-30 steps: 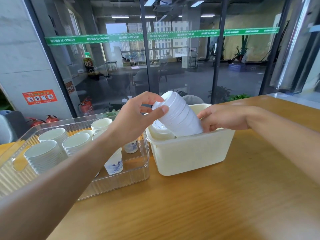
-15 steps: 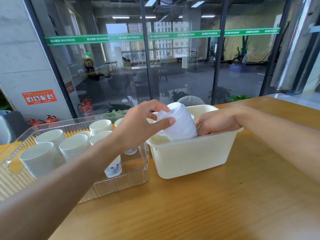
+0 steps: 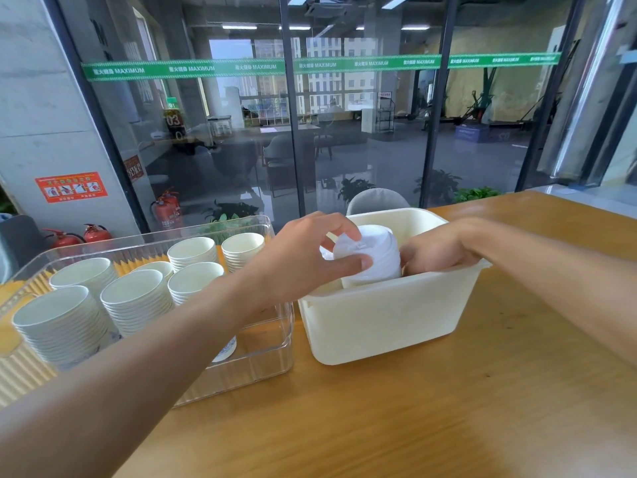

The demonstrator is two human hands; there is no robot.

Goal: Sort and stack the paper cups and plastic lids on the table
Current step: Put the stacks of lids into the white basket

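In the cream bin (image 3: pixel 389 322), both hands grip the lid stack (image 3: pixel 370 260) while cups (image 3: pixel 138 298) already sit stacked in the clear tray (image 3: pixel 262 353).

The counter (image 3: pixel 396 419) is a wood-grained top in a warm honey-brown, running from the near edge to the far right corner beside the glass wall. Two containers stand directly on it, just beside each other. On the left is a clear plastic bin (image 3: pixel 255 353) with ribbed walls, reaching back toward the far left; stacks of paper cups stand inside it. To its right, about mid-counter, is an opaque cream plastic tub (image 3: pixel 389 326), with a stack of white lids inside. The near stretch and the right side show bare wood.
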